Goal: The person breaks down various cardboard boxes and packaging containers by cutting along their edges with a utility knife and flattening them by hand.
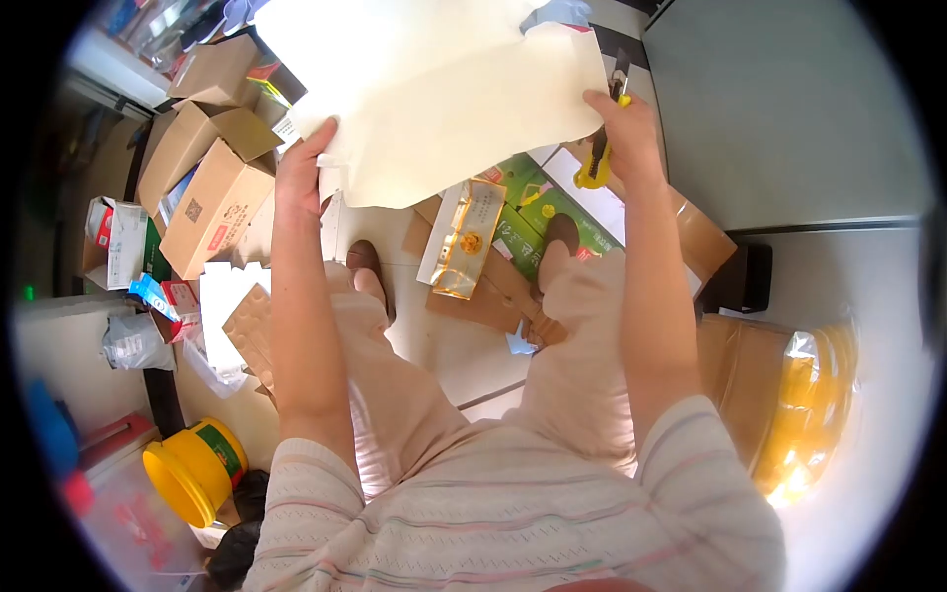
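Note:
A large cream sheet [464,109], paper or thin card with a wavy lower edge, is held up in front of me. My left hand [308,166] grips its left edge with the thumb on top. At the opposite edge, my right hand [629,126] pinches the sheet between thumb and fingers. That same hand also holds a yellow and black utility knife [598,158], its upper end pointing away from me. The fingers under the sheet are hidden.
Flattened cardboard, a gold-and-white box [470,237] and a green printed box [523,202] lie between my feet. Open cartons [219,209] pile up at left, above a yellow bucket [197,472]. At right are a grey cabinet [789,118] and a yellow tape-wrapped bundle [814,395].

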The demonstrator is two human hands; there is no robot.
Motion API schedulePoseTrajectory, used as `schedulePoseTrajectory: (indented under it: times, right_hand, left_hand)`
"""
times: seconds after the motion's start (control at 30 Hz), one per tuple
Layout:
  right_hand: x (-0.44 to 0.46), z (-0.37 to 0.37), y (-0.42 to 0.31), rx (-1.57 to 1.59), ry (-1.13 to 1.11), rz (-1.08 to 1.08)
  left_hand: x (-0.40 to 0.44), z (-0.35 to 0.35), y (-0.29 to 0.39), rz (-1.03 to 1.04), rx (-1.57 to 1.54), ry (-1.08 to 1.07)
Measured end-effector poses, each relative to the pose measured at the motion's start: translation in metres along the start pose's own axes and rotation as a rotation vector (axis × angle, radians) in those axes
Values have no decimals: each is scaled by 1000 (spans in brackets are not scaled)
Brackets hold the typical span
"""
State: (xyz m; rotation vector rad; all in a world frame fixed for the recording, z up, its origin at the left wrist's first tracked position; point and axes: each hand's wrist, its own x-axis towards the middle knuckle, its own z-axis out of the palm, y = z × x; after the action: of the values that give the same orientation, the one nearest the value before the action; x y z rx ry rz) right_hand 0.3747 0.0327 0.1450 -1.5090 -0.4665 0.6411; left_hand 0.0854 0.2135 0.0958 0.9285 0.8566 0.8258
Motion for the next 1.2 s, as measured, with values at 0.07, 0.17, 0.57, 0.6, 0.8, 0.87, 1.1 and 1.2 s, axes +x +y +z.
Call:
schedulePoseTrajectory:
  times: [0.07, 0.17, 0.57, 0.6, 0.8, 0.87, 1.1, 1.2]
  right_hand:
    - [3, 1, 7, -21, 25, -52]
    - [6, 6, 16, -179, 82, -160]
    - [-54, 95, 39, -735, -274, -437]
    - [-58, 100, 39, -668, -337, -428]
    - [-64, 102, 19, -271, -649, -63]
    - [-62, 101, 22, -220, -670, -65]
    - [-50, 95, 31, -353, -578, -256]
    - [-51, 91, 33, -411, -532, -285]
  left_hand:
    - [-1, 0, -5, 108, 333, 35]
    - [3, -6, -13, 374, 1552, 402]
    - [-36, 76, -28, -24, 156, -265]
    - [-32, 72, -29, -21, 86, -245]
    - [-35, 51, -10, -74, -175, -338]
    - [-36, 45, -6, -88, -253, -443]
    - [-40, 48, -1, 8, -67, -665]
    - [-38, 50, -5, -13, 40, -623]
